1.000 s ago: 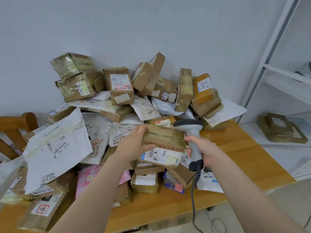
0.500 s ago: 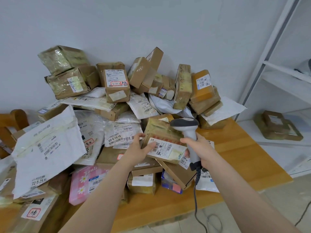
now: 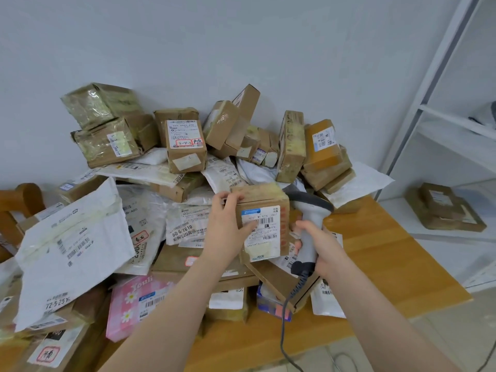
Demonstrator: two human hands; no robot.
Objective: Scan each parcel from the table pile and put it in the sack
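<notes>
The parcel (image 3: 264,224) is upright above the table (image 3: 381,253), label toward the camera, long axis roughly vertical. The left hand (image 3: 228,232) grip holds its left edge. The scanner (image 3: 308,229), held in the right hand (image 3: 326,251) grip, stands just right of the parcel. Its window is hidden, so aim appears unconfirmed.

Pink packet (image 3: 134,304) reads "Youli"; white mailer (image 3: 188,224) "60-6-7610".

We note a wooden chair (image 3: 18,205) at far left, with a pale wall (image 3: 241,49) behind. White shelf unit (image 3: 442,116) at right; flat brown boxes (image 3: 445,208) stacked on its lower shelf. Beige floor (image 3: 442,331) below.
</notes>
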